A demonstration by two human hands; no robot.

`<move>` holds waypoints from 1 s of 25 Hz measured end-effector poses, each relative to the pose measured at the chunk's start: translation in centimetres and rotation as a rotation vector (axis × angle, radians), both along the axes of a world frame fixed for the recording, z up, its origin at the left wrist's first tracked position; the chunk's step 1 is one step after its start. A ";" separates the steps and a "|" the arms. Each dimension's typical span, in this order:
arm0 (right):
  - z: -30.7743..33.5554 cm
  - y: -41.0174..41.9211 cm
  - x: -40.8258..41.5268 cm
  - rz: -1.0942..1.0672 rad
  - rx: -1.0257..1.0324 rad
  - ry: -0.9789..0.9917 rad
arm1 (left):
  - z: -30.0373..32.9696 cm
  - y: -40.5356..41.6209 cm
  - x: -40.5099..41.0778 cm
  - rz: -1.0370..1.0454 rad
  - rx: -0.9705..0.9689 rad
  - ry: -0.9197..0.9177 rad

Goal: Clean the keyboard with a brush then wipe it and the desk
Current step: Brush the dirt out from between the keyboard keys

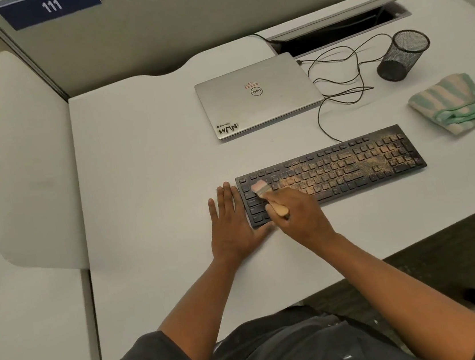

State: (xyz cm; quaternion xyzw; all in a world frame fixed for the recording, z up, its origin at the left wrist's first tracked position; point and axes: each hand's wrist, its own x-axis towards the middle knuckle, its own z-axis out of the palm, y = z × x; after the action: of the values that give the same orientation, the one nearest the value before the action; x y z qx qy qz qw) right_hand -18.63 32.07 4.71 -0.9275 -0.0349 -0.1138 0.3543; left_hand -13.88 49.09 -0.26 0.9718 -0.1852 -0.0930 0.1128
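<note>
Two hands at work on the worktop (pixel 142 149). The left hand (pixel 231 225) lies flat with fingers spread, palm down against the 9 o'clock end of the keyboard (pixel 331 171), thumb along its near corner; likely a brace so the board does not slide under the strokes. The right hand (pixel 300 217) wraps round the wooden handle of the brush (pixel 268 195), bristles down on the left-end keys. Tan dust covers the middle and 3 o'clock keys; the left end looks darker, so I judge brushing has barely begun. The striped cloth (pixel 451 104) sits folded at 2 o'clock from the keyboard, apart, presumably parked for wiping. The closed laptop (pixel 258 93) lies at 12 o'clock.
</note>
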 end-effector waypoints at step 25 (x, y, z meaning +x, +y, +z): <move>1.3 -0.8 1.5 -0.372 0.025 -0.048 | -0.1 0.1 -0.1 -0.007 -0.033 0.006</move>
State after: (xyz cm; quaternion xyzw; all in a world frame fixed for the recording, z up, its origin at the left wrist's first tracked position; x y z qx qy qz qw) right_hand -17.15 31.23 5.99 -0.9105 0.1304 -0.1997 0.3378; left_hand -13.95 49.18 -0.33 0.9688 -0.1900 -0.0935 0.1289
